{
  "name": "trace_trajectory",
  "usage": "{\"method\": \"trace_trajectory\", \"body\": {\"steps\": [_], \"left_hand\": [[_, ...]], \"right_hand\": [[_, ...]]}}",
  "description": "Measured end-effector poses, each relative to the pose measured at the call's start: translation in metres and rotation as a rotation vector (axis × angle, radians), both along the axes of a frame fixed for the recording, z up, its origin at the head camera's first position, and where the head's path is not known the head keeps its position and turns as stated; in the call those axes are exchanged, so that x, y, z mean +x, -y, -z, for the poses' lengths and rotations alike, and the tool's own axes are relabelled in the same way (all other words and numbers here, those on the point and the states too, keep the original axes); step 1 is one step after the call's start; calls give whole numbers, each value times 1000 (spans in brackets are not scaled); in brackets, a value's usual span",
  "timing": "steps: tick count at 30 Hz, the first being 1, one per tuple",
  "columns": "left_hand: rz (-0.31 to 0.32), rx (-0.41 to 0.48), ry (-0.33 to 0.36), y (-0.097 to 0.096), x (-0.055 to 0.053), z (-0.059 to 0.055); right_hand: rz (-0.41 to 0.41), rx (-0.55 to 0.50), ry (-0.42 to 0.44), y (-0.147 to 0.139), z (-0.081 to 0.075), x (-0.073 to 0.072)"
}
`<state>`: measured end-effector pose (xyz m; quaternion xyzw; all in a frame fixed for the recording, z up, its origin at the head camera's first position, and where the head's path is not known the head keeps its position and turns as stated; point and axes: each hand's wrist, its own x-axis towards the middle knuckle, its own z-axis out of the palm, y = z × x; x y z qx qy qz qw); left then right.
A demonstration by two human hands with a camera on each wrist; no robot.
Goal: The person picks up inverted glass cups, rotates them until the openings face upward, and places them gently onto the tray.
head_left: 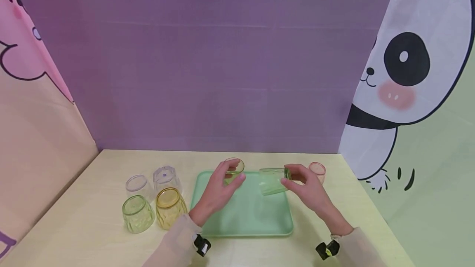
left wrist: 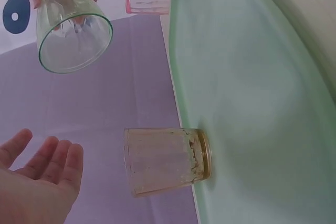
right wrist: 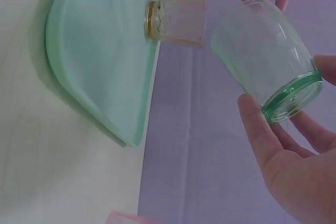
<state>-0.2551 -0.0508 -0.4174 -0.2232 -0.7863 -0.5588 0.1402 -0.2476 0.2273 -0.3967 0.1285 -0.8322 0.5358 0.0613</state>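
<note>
In the head view my right hand (head_left: 306, 186) pinches a pale green glass (head_left: 272, 182) near its thick base. The glass lies tilted on its side above the green tray (head_left: 252, 223), mouth toward my left hand (head_left: 219, 190). From the right wrist, thumb and fingers show around the green base (right wrist: 291, 98). My left hand has its fingers spread and relaxed, with nothing in its grasp. Beside it, an amber-tinted glass (left wrist: 160, 161) stands upright at the far part of the tray; the left hand partly hides it in the head view.
Left of the tray, a clear glass (head_left: 137, 183), a faintly purple glass (head_left: 167, 179), a green glass (head_left: 138, 216) and a yellow glass (head_left: 170, 211) stand upside down on the table (head_left: 96, 234). A pink glass (head_left: 318, 169) stands beyond the right hand. A purple backdrop (head_left: 222, 73) rises behind.
</note>
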Motion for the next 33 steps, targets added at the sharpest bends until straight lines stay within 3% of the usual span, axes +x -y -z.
{"method": "trace_trajectory", "body": {"steps": [11, 20, 25, 33], "left_hand": [[125, 49, 63, -4, 2, 5], [170, -20, 151, -6, 9, 3], [185, -26, 150, -7, 11, 1], [218, 0, 143, -10, 11, 8]], "right_hand": [[-57, -109, 47, 13, 8, 2], [-104, -163, 81, 19, 13, 0], [-121, -196, 118, 22, 15, -1], [-151, -248, 161, 26, 20, -3]]}}
